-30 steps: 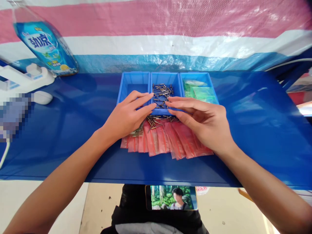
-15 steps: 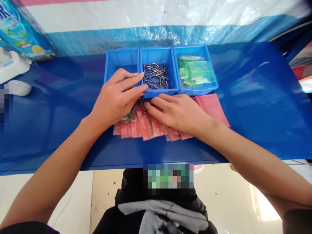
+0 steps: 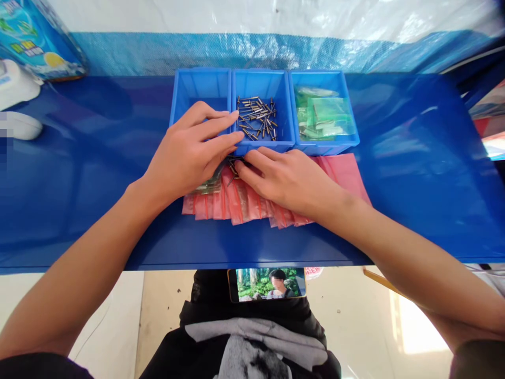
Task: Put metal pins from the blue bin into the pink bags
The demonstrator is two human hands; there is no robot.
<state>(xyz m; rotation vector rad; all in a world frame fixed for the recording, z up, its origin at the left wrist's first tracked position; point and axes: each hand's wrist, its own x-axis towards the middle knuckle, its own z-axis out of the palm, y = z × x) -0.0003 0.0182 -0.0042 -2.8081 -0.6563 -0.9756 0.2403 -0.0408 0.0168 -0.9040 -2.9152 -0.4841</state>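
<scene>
Right of right hand: bare blue tabletop, wide lane past right bin. Left of left hand: bare too, as far as white mouse. Ahead of both: bin row, walls raised; middle bin enterable from above. Between hands: tight gap, loose rivets. Under right hand: red bags, low.

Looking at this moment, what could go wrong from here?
1. Loose metal pins lie outside the middle bin, by the fingertips of the right hand; a nudge might scatter them.
2. The pink bags lie fanned and overlapping under that hand, so its wrist or palm could drag them out of line.
3. The phone appears to rest on the lap, and might slide off if the legs shift.
</scene>
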